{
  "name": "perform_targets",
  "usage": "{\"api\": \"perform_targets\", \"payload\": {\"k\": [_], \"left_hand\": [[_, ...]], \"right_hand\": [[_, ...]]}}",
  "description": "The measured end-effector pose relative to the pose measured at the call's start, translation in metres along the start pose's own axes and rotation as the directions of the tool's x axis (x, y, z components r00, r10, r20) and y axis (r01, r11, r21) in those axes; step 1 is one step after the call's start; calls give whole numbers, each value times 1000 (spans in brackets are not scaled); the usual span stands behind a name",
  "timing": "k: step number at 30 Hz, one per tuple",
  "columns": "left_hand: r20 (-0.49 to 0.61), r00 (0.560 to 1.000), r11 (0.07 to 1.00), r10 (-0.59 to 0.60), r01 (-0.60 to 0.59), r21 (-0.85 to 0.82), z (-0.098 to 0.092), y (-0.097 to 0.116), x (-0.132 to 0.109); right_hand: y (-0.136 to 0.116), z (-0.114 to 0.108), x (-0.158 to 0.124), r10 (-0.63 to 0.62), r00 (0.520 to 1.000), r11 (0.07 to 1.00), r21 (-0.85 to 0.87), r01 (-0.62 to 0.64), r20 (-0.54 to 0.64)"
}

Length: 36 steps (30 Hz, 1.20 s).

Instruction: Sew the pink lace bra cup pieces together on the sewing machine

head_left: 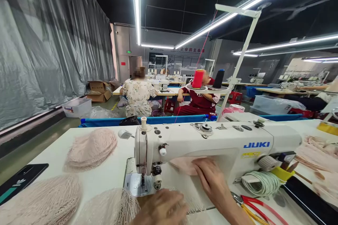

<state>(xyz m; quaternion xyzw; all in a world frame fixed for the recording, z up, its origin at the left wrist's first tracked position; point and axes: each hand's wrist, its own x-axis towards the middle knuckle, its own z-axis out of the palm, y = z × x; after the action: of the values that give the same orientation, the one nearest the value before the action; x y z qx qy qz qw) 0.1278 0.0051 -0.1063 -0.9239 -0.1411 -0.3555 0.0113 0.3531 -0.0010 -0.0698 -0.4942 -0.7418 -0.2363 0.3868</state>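
A white sewing machine [190,140] stands across the table, its needle and presser foot above a metal plate [136,184]. Under the machine's arm, my right hand [212,177] has its fingers together on the edge of a pale pink fabric piece [183,166]. My left hand [162,207] is low in front of the needle, over pale netted lace [191,200]; motion smears its fingers. Left of it lies another lace piece [105,205]. Further left are two lace stacks, a near one [50,200] and a far one [92,147].
Red-and-yellow-handled pliers [253,207] and a coil of pale cord [261,182] lie right of my right arm. A dark phone-like slab [23,179] is at the left edge. More pink fabric [317,154] lies at right. Two people sit beyond the blue cloth trough [105,121].
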Motion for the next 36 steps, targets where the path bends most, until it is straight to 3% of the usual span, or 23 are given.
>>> {"api": "perform_targets", "payload": {"k": [3, 7, 9, 11, 13, 15, 19, 23, 26, 28, 32, 36], "left_hand": [[-67, 981, 982, -183, 178, -68, -1, 14, 31], [-246, 958, 956, -147, 74, -285, -19, 48, 53], [-151, 940, 866, -305, 207, -455, -34, 65, 56], [119, 853, 666, -509, 477, -573, -53, 75, 55], [313, 744, 515, -590, 645, -564, -72, 78, 49], [403, 710, 449, -578, 688, -570, -89, 75, 37], [497, 660, 196, -564, 691, -695, -118, 70, 8], [610, 629, 136, -481, 741, -657, -136, 77, -12], [714, 553, -27, -429, 783, -622, -142, 78, -23], [748, 536, -97, -391, 784, -613, -143, 75, -32], [783, 517, -109, -346, 806, -581, -145, 70, -46], [767, 479, -98, -427, 819, -566, -145, 69, -47]], "right_hand": [[-27, -50, -6, -35, 998, 999, 39, 37, -50], [-71, -100, 3, -102, 992, 989, 117, 93, 74], [-86, -109, 14, -86, 980, 978, 204, 48, 181], [-96, -109, 24, -18, 951, 966, 250, -63, 309], [-103, -104, 31, 46, 902, 947, 267, -176, 429], [-109, -98, 33, 87, 843, 903, 314, -292, 531], [-128, -83, 30, 76, 762, 789, 429, -440, 643], [-148, -66, 29, 32, 753, 737, 493, -462, 658], [-157, -57, 30, 24, 740, 693, 523, -497, 672], [-161, -52, 30, 19, 724, 667, 531, -523, 689], [-169, -43, 32, 5, 692, 627, 537, -565, 722], [-174, -33, 33, 29, 664, 576, 531, -622, 747]]}}
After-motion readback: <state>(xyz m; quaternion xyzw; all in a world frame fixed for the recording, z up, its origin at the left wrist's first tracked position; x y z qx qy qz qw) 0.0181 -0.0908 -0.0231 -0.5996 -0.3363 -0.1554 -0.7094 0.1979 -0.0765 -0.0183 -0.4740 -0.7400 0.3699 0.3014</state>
